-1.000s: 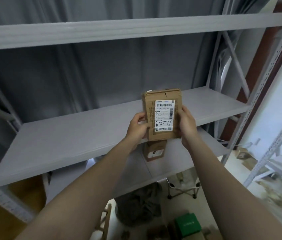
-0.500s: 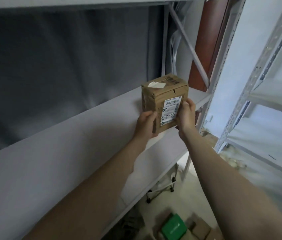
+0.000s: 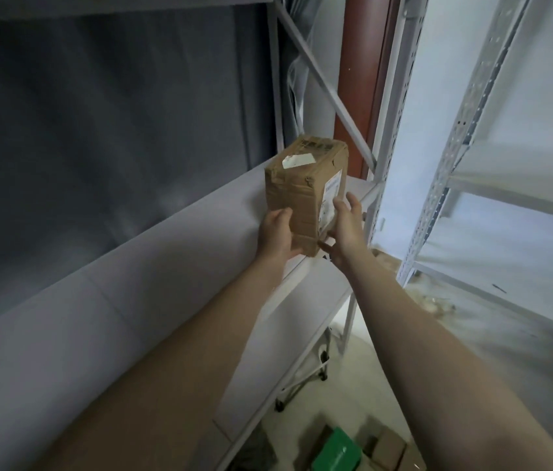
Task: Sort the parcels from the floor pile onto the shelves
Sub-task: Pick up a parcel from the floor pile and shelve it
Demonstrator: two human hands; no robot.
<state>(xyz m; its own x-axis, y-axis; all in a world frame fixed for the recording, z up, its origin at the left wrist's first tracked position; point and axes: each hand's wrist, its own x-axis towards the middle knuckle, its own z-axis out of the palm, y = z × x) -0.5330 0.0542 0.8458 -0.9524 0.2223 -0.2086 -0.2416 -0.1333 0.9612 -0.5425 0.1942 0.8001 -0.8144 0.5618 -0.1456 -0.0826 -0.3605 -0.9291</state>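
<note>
A small brown cardboard parcel (image 3: 304,185) with a white shipping label on its right face stands upright at the right end of the grey shelf board (image 3: 153,266). My left hand (image 3: 277,234) grips its lower left side. My right hand (image 3: 344,224) lies against the labelled right face, thumb under the lower corner. The parcel's base is at the shelf's front edge; whether it rests fully on the board is hidden by my hands.
The shelf's white perforated upright (image 3: 392,130) and a diagonal brace (image 3: 322,83) stand just right of the parcel. A second white rack (image 3: 472,147) is further right. On the floor below lie a green box (image 3: 334,452) and brown parcels (image 3: 387,448). A dark curtain (image 3: 115,124) hangs behind.
Both hands carried the parcel rightward to the shelf's right end and turned it, so the label now faces right. My view swung right as well.
</note>
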